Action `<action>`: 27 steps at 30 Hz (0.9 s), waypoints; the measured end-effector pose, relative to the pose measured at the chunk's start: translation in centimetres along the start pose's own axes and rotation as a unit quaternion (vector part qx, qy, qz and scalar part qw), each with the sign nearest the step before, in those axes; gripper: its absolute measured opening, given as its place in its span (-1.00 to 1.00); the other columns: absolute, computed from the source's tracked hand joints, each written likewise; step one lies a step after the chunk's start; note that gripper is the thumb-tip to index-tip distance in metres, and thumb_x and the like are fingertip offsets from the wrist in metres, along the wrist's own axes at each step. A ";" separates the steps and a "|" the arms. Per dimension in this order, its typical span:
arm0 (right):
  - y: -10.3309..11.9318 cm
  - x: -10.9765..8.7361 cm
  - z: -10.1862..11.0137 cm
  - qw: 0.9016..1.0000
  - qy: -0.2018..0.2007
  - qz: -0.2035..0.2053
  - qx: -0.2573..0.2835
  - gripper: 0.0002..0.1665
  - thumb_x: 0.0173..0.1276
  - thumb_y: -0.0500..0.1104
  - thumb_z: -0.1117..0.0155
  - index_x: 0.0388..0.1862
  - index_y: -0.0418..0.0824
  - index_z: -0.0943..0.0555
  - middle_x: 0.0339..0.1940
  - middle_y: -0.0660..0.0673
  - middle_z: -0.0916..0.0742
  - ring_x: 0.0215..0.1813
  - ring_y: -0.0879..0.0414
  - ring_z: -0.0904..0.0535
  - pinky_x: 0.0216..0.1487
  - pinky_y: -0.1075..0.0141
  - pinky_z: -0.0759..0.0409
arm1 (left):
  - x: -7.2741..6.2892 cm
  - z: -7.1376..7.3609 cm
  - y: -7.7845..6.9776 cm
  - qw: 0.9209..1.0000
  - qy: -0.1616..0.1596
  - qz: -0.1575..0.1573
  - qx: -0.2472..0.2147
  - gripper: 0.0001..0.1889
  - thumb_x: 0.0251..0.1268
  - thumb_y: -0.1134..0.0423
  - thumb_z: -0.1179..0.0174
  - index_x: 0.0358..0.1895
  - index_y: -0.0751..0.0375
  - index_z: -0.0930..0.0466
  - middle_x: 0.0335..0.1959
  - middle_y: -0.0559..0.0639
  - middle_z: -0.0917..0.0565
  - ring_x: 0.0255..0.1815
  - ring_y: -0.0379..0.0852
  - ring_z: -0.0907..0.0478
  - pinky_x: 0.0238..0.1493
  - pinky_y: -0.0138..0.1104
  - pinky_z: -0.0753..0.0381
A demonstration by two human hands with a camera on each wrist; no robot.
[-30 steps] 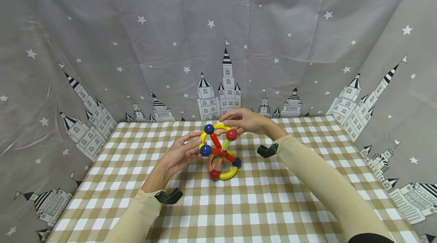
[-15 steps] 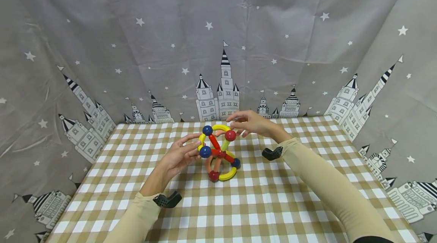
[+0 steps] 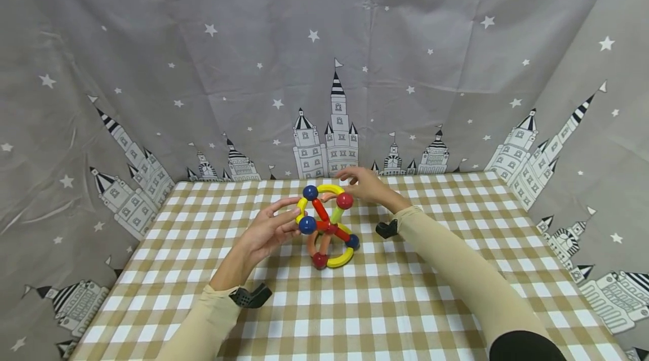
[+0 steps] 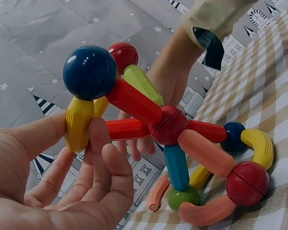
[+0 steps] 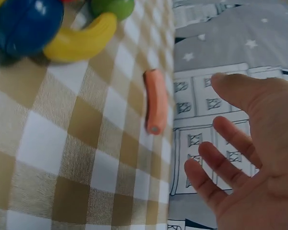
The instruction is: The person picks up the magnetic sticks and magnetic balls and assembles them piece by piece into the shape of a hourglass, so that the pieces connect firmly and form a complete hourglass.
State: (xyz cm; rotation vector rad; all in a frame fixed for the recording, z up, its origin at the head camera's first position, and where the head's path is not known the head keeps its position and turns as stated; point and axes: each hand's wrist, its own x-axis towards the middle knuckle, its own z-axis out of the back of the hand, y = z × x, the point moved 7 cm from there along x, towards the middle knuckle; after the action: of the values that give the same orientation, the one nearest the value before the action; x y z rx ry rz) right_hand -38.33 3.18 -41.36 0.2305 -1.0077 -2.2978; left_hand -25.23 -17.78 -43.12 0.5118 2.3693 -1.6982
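A construction of magnetic balls and rods [image 3: 329, 228] stands on the checked tablecloth. Its lower ring rests on the cloth and its upper part leans left. My left hand [image 3: 266, 231] pinches a yellow curved rod [image 4: 78, 124] between thumb and fingers, just below a blue ball [image 4: 90, 72]. Behind the construction, my right hand [image 3: 370, 186] reaches over the far part of the table, its fingers spread and holding nothing. Close to it, a loose orange curved rod [image 5: 156, 101] lies on the cloth near the far edge, apart from the right fingers.
Brown and white checked tablecloth [image 3: 405, 304] covers the table. A grey curtain [image 3: 421, 40] printed with castles and stars hangs right behind the far edge and along both sides. Black wrist cameras [image 3: 250, 296] sit on both sleeves.
My right hand has come away from the red ball at the top, first to the right, then lower behind the construction. The left hand keeps its pinch in nearly the same place.
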 end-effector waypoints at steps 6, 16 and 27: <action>-1.1 1.6 -0.9 0.998 0.017 0.011 -0.057 -0.44 0.33 -0.21 -0.47 0.30 -0.25 -0.60 0.27 -0.20 -0.67 0.30 -0.21 -0.54 0.30 -0.04 -0.48 | 0.1 -0.1 0.0 1.000 0.003 0.001 0.001 -0.46 0.47 0.23 -0.29 0.44 0.14 -0.37 0.15 0.29 -0.63 -0.31 -0.06 -0.68 -0.19 -0.30 -0.68; -1.8 3.2 -3.2 0.994 0.052 0.039 -0.089 -0.53 0.34 -0.29 -0.43 0.24 -0.20 -0.66 0.21 -0.16 -0.72 0.30 -0.11 -0.56 0.39 0.00 -0.41 | 0.0 0.1 -0.1 1.000 -0.002 0.005 0.004 -0.45 0.47 0.24 -0.29 0.44 0.13 -0.37 0.18 0.29 -0.63 -0.26 -0.07 -0.70 -0.18 -0.30 -0.69; -1.1 3.5 -4.4 0.988 0.027 0.062 -0.140 -0.72 0.30 -0.24 -0.45 -0.02 -0.30 -0.74 -0.17 -0.17 -0.79 -0.13 -0.03 -0.63 -0.02 0.19 -0.54 | 0.0 0.1 -0.1 1.000 -0.001 0.006 0.004 -0.44 0.46 0.23 -0.31 0.45 0.13 -0.37 0.11 0.23 -0.66 -0.25 -0.06 -0.70 -0.14 -0.29 -0.69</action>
State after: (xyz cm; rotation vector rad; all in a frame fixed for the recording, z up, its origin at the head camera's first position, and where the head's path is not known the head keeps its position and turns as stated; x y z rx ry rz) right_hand -39.93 -0.98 -44.90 0.1106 -0.6426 -2.2738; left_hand -25.23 -17.89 -43.06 0.5247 2.3534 -1.7035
